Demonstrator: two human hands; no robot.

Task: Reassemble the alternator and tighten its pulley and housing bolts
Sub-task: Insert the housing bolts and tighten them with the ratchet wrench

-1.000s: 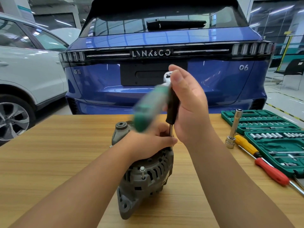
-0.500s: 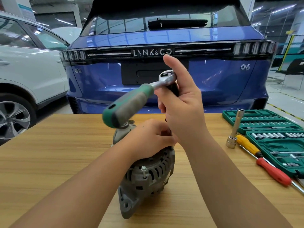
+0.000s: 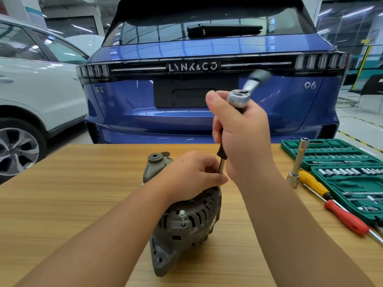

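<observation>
Alternator sits lower centre on the worktop, left hand pressing on its top with fingers pinching the extension shaft. Right hand is curled round the ratchet head and black grip, handle blurred toward upper right. Risk: socket could slip off the housing bolt if the shaft tilts; another bolt stands proud.

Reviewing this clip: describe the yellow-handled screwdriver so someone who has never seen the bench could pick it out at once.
Start at the open green socket-set case on the right of the wooden table. Along its left edge lie two screwdrivers end to end on a diagonal. The yellow-handled screwdriver is the farther one, beside the upright silver socket extension; the red-handled screwdriver lies nearer the person.
</observation>
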